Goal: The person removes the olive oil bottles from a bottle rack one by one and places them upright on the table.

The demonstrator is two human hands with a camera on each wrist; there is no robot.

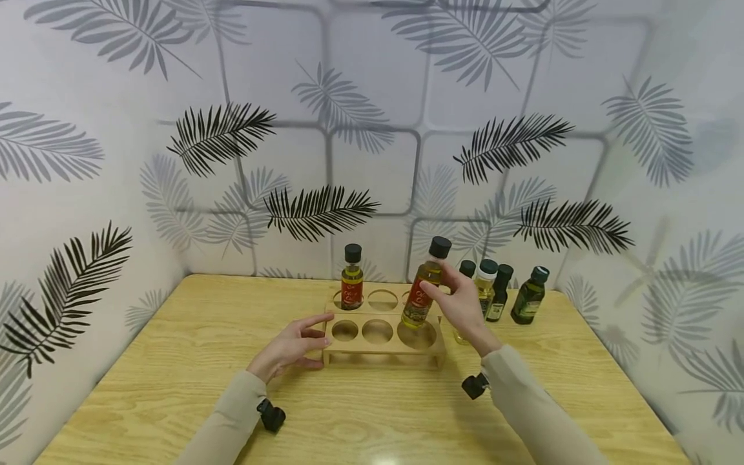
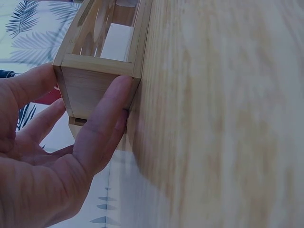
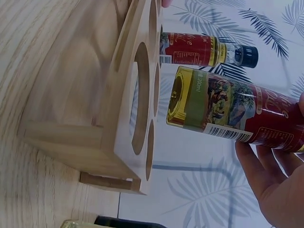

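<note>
My right hand (image 1: pixel 465 309) holds an olive oil bottle (image 1: pixel 416 302) with a red label and black cap, tilted above the large front-right hole of a two-tier wooden bottle rack (image 1: pixel 380 352). In the right wrist view, the bottle's base (image 3: pixel 178 97) is apart from the rack (image 3: pixel 107 147). My left hand (image 1: pixel 293 345) grips the rack's left end; in the left wrist view its digits span the end panel (image 2: pixel 90 90). Another red-labelled olive oil bottle (image 1: pixel 351 287) stands upright in the rear-left hole.
Right of the rack stand several other bottles, among them a white-collared clear bottle (image 1: pixel 485 284), a slim dark bottle (image 1: pixel 498 294) and a squat green bottle (image 1: pixel 529 300). My right hand partly hides some. The wooden table (image 1: pixel 192 361) meets a leaf-patterned wall (image 1: pixel 372 161) behind.
</note>
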